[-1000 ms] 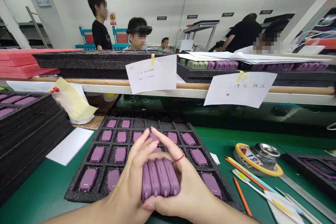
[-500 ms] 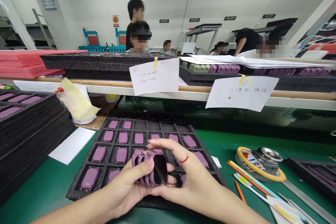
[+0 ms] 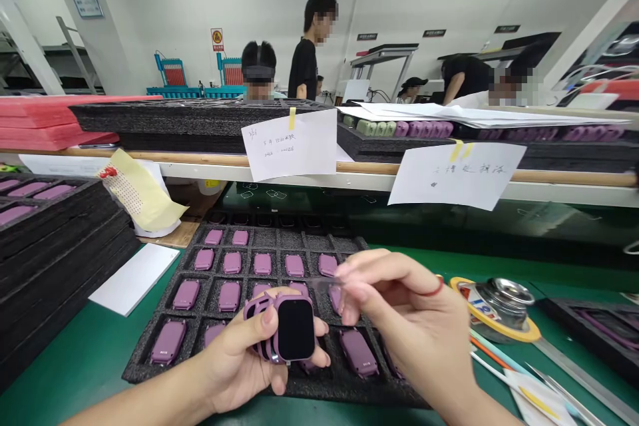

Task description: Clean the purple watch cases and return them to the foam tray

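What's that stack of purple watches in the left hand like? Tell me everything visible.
The stack of purple watches is gripped in the left hand, above the black foam tray. Its casings look like matte plastic. The front watch's unlit black screen, round-cornered, faces the camera; others line up behind, too hidden to count. The right hand doesn't touch it.

Hands [image 3: 242, 353] and purple cases [image 3: 295, 329] above foam tray [image 3: 319, 389]

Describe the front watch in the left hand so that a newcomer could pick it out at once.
Find the black foam tray on the green table. Above its near side, the left hand holds stacked purple watches. The front watch turns its full black screen to the viewer; those behind show mostly edges.
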Action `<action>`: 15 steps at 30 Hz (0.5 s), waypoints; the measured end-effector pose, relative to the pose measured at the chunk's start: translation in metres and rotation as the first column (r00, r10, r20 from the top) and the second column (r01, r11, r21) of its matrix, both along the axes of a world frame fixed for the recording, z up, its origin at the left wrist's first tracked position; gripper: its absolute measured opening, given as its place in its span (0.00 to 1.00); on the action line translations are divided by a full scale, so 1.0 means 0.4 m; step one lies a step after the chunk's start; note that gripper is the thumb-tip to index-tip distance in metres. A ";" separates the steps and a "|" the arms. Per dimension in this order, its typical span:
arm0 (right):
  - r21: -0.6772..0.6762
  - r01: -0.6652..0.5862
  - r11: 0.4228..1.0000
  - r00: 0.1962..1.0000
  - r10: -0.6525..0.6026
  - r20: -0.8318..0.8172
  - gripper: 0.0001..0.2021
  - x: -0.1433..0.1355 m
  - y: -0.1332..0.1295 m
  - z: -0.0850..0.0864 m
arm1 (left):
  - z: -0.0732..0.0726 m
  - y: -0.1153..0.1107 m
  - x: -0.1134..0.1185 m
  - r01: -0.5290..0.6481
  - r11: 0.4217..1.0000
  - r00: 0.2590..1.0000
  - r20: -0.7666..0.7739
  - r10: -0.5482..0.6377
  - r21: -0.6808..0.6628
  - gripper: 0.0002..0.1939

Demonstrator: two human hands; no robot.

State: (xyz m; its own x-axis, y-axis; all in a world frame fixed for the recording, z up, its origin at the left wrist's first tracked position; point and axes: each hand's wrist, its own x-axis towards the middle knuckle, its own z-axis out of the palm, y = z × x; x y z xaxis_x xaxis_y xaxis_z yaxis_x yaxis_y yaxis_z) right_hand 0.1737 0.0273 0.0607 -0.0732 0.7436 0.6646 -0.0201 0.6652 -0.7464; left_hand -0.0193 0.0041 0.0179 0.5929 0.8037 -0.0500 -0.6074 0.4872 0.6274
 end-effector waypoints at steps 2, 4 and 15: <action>0.026 -0.033 0.999 0.999 0.032 0.033 0.01 0.002 -0.007 0.001 | 0.003 0.000 -0.004 0.021 0.999 0.999 0.043 -0.023 0.043 0.18; 0.055 -0.103 0.993 0.975 0.090 0.201 0.14 0.000 -0.015 0.000 | 0.008 0.001 -0.006 0.040 0.997 0.996 0.071 -0.046 0.072 0.17; 0.172 -0.178 0.969 0.893 0.085 0.441 0.33 -0.025 -0.025 -0.026 | 0.020 -0.006 -0.005 0.080 0.997 0.997 -0.010 -0.080 0.005 0.29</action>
